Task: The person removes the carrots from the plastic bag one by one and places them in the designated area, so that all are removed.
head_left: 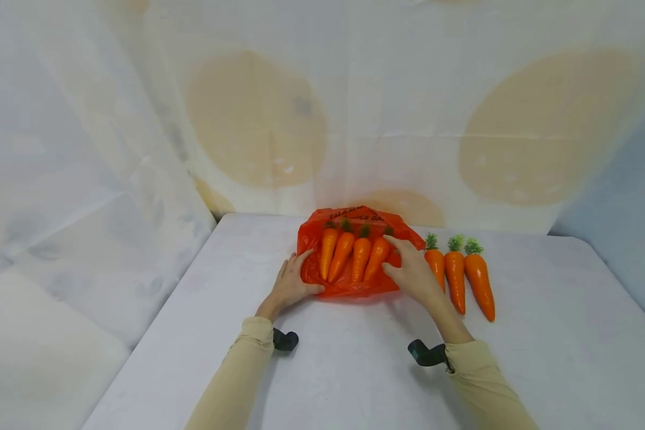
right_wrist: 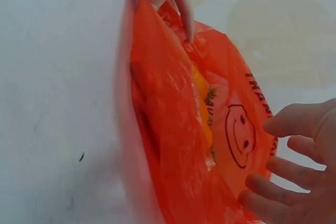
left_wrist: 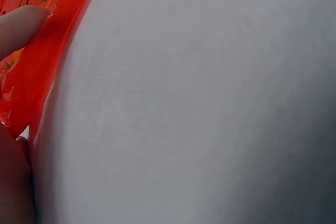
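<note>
A red plastic bag (head_left: 349,291) with black print lies on its side, mouth towards me. Several orange carrots (head_left: 343,254) with green tops sit side by side within it. My left hand (head_left: 291,284) holds the bag's left edge, its thumb (left_wrist: 21,29) over the rim and the other fingers along the side. At the right side of the bag is my right hand (head_left: 415,273), fingers spread and slightly bent, overlapping the bag in the head view. In the right wrist view its fingertips hover by the printed smiling face (right_wrist: 241,136), with nothing in its grasp.
Three more carrots (head_left: 454,280) lie on the white table (head_left: 344,370), just right of the bag and partly behind my right forearm. Patterned cloth (head_left: 387,107) hangs behind the table and along the left. Black wrist mounts (head_left: 427,353) sit on both forearms.
</note>
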`<state>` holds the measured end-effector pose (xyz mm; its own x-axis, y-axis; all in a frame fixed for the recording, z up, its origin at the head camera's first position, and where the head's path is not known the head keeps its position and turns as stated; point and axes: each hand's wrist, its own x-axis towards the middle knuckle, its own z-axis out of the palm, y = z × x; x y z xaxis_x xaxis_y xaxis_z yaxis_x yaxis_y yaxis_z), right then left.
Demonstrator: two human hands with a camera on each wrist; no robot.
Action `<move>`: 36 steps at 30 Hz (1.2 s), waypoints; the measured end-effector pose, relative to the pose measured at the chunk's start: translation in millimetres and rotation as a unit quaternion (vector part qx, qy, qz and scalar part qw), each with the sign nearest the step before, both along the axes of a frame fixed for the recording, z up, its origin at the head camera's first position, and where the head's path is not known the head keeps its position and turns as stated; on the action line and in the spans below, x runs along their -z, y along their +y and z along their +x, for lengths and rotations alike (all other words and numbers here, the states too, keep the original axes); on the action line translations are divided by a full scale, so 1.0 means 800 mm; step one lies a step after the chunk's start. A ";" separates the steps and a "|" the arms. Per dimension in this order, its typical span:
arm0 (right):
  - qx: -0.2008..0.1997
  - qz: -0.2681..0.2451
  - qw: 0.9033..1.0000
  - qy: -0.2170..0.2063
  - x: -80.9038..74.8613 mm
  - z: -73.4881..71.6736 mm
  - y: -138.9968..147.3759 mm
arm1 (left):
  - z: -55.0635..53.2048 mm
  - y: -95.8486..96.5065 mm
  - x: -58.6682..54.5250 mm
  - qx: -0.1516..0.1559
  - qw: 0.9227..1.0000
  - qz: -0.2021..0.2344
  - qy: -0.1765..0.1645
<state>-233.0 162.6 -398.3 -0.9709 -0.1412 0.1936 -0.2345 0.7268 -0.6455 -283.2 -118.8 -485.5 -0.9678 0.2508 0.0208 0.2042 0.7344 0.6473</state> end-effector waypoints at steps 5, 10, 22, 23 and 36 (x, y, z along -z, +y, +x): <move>0.010 -0.004 1.000 -0.018 0.008 -0.015 -0.011 | -0.001 0.001 0.001 -0.007 1.000 0.003 -0.009; 0.024 -0.001 0.999 -0.048 0.015 -0.027 -0.017 | 0.000 0.002 0.001 -0.012 1.000 0.004 -0.014; 0.092 0.004 0.987 -0.131 0.029 -0.044 -0.017 | 0.002 0.008 -0.002 -0.002 1.000 -0.001 -0.006; 0.095 0.004 0.987 -0.131 0.030 -0.045 -0.017 | 0.002 0.008 -0.002 -0.002 1.000 -0.001 -0.006; 0.154 0.005 0.979 -0.129 0.036 -0.054 -0.031 | 0.002 0.006 0.000 -0.007 1.000 -0.002 -0.008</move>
